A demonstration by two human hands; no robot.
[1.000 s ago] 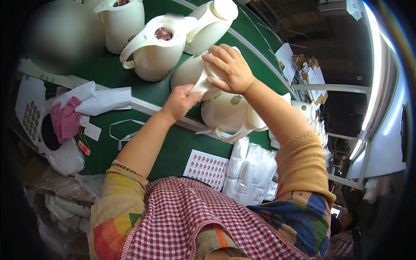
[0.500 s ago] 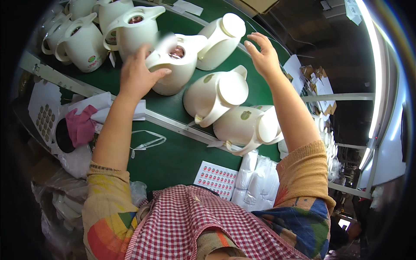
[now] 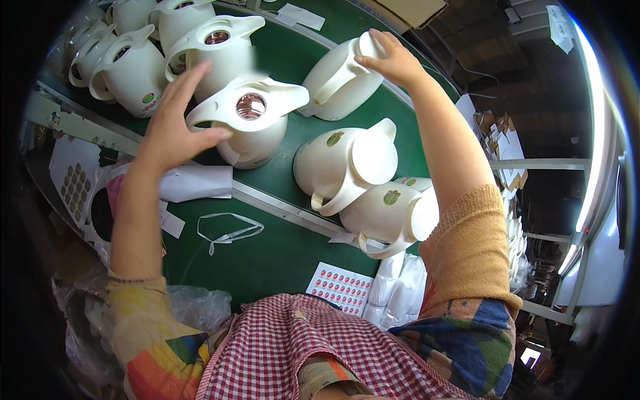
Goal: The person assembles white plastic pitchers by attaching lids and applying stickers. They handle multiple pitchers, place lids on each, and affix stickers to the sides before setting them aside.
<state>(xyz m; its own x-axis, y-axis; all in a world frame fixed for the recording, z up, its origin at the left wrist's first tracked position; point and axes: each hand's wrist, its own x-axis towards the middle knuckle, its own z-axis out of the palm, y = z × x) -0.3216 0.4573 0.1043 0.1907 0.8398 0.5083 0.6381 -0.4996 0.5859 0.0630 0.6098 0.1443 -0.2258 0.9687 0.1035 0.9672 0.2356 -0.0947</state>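
Note:
My left hand (image 3: 175, 130) is open, fingers spread, beside the handle of a cream vacuum jug (image 3: 257, 143). Its thumb overlaps the handle side; whether it touches cannot be told. That jug has no lid, and its shiny reddish liner shows in the mouth. At the far side, my right hand (image 3: 395, 61) is closed over the white lid (image 3: 370, 45) of another cream jug (image 3: 347, 83), thumb on the near side. Two lidded jugs with green emblems, one (image 3: 327, 160) in the middle and one (image 3: 380, 212) nearer me, stand to the right.
More open jugs (image 3: 137, 77) crowd the far left of the green belt (image 3: 287, 80). A metal rail (image 3: 267, 203) runs along it. On the near green surface lie a white strap loop (image 3: 230, 230), a sticker sheet (image 3: 340, 288) and folded plastic bags (image 3: 403, 287).
The open jug has shifted left and nearer to me, with my left hand moving left too. My right hand, formerly apart from the far jug, now lies on its lid; that jug's handle has turned towards me.

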